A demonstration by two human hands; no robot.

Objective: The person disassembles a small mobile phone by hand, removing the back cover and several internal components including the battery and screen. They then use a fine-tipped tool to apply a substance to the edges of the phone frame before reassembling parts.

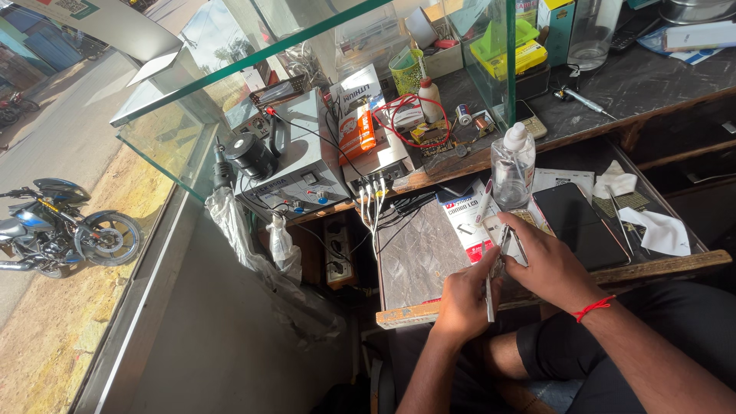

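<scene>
Left hand [466, 300] curled into a loose fist at the near edge of the work board [418, 257], pinching a slim metal tool [489, 300] that points straight down toward six o'clock. Right hand [546, 264] just beside it at three o'clock, fingers bent over and pressing on a small flat part [512, 247], thumb tucked under; exact kind of part hard to tell beneath the fingers. Red thread [594, 307] tied round the right wrist.

At twelve o'clock from the hands, touching the fingertips' edge, a white printed box [464, 216] lying flat, and just beyond it an upright clear bottle [513, 165] with a white cap. At two o'clock, a dark phone [579, 224] lying screen up, with white cloths [652, 222] farther out toward three o'clock.

At eleven o'clock, well apart, a grey bench power unit [295, 165] with knobs and leads, a black round device [249, 156] leaning against it, and a red wire loop [402, 119] on the shelf behind. Far out at nine o'clock, past the glass pane [176, 138], a parked motorcycle [65, 226] on sandy ground.
</scene>
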